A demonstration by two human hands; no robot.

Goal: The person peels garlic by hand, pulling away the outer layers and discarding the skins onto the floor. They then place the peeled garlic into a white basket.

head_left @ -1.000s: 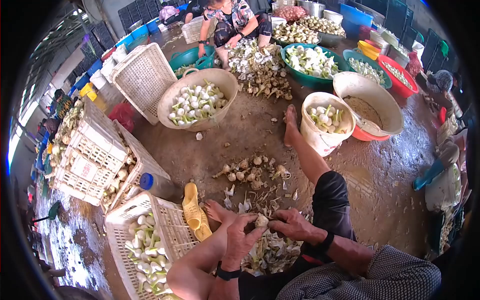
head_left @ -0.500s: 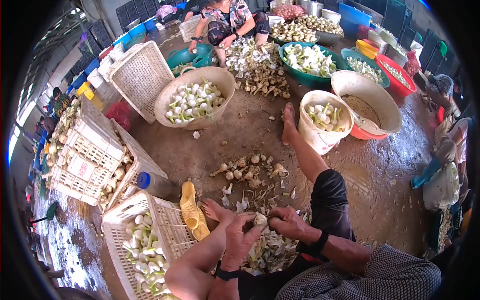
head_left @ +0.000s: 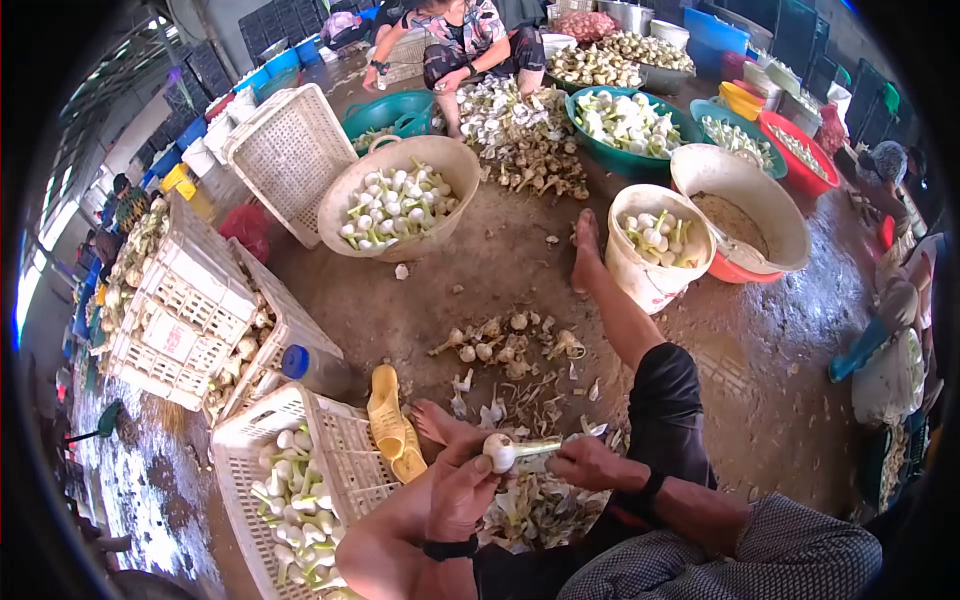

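My left hand (head_left: 462, 492) holds a white garlic bulb (head_left: 499, 453) between thumb and fingers, its pale green stem pointing right. At the stem's end is my right hand (head_left: 590, 464), its fingers closed; what they grip is too small to make out. Below both hands lies a heap of papery peelings (head_left: 543, 508) between the legs. Ahead on the floor is a small pile of unpeeled garlic (head_left: 510, 342). A white crate (head_left: 236, 470) at the lower left holds cleaned bulbs with green stems.
A beige basin (head_left: 455, 165) and a white bucket (head_left: 650, 292) hold cleaned garlic. Yellow slippers (head_left: 388, 420) and a blue-lidded jar (head_left: 318, 368) stand by the crate. A person (head_left: 470, 45) squats beyond a garlic heap; other people are at the right edge.
The bulb now shows smooth and white with its stem visible. My left hand has moved slightly left and down, my right hand slightly down. The view has shifted a little.
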